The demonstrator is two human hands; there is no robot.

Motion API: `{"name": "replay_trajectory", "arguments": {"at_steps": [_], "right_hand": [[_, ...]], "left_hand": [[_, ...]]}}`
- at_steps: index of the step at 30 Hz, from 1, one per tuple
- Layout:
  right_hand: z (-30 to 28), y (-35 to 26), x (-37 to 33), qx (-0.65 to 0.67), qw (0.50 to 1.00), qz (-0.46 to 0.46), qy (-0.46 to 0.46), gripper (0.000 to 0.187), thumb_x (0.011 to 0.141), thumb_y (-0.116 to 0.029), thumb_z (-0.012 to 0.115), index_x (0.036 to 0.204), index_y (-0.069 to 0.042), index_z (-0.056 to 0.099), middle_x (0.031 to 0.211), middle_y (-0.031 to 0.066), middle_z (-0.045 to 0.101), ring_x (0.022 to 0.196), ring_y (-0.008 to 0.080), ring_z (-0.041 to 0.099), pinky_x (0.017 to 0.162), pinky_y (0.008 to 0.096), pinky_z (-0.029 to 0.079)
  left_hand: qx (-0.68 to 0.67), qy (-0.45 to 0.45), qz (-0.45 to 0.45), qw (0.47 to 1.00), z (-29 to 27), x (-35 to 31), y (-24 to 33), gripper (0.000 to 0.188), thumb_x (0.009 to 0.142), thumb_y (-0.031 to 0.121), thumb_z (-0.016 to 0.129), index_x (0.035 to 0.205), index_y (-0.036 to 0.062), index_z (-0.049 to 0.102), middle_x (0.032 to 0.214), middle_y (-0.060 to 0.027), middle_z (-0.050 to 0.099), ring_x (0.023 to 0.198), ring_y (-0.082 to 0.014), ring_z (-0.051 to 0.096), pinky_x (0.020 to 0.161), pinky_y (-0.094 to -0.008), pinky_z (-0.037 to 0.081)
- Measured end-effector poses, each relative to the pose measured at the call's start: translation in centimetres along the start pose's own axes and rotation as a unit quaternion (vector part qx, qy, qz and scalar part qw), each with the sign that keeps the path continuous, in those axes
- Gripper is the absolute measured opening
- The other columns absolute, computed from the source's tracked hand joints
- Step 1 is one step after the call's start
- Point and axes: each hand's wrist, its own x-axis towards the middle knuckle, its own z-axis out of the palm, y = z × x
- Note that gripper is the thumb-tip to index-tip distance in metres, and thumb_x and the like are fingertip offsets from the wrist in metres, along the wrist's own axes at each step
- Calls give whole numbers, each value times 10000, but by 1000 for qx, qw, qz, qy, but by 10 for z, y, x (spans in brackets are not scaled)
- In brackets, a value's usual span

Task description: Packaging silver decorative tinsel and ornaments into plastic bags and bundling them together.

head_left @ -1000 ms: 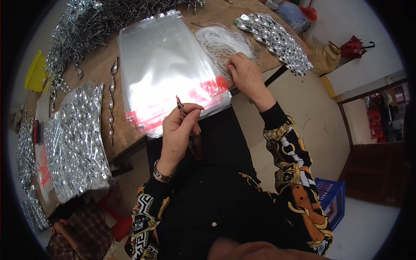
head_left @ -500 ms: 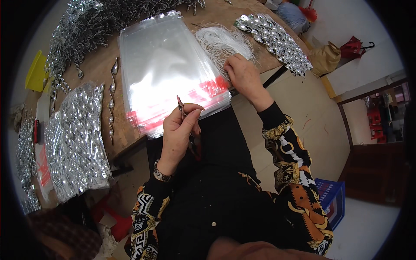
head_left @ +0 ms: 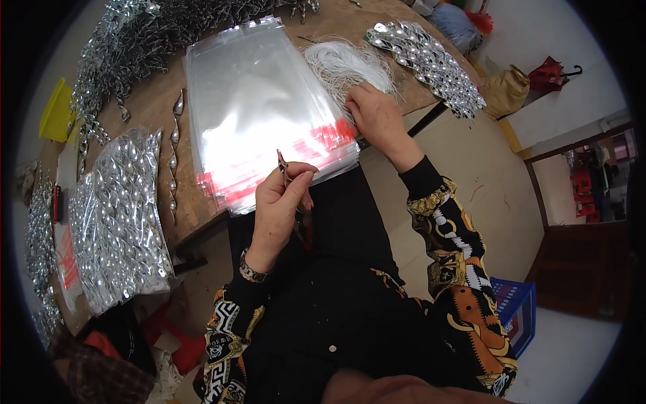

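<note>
Silver strips [head_left: 431, 71]; clear bags [head_left: 249, 84], red-banded; white string [head_left: 353, 62]; sleeves [head_left: 464, 286] patterned black, gold, orange, white; shadowed cloth [head_left: 111, 377], apparently dark plaid.

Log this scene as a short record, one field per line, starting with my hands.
left hand: pinches a thin twisted strip
right hand: at the near edge of the white string; grip unclear
surface: brown table
middle: stack of clear bags with red near ends
left of stack: a lone silver strip, then a clear pack of silver twists
right of string: a bundle of silver twists
</note>
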Motion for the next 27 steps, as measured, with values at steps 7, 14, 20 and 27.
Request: {"name": "replay_trajectory", "arguments": {"at_steps": [7,14,20,27], "right_hand": [[-4,19,11,44,999,21,11,103,890,-110,629,916,-10,630,914,165,644,859,379,635,754,439,501],[-11,23,27,93,994,60,16,139,894,-115,623,946,10,654,824,158,653,765,297,640,702,383,490],[-18,30,30,266,946,180,-45,163,919,-160,635,911,3,652,761,0,605,711,72,528,639,250,430],[-30,25,28,331,918,200,-94,160,919,-156,638,902,4,641,762,-26,583,712,61,510,645,236,422]], "left_hand": [[2,-3,0,1000,0,-1,0,158,1000,90,580,1096,-9,657,676,13,573,599,-65,540,593,-213,434],[-3,-1,-5,1000,-1,-1,2,158,1003,100,578,1092,-4,658,671,16,568,605,-63,538,595,-214,435],[-31,-7,-11,999,2,4,8,157,1008,101,571,1087,-3,659,669,18,555,605,-65,528,605,-228,453],[-63,-6,-22,998,6,5,13,158,1012,102,568,1086,-5,656,669,16,545,599,-71,518,608,-243,467]]}}
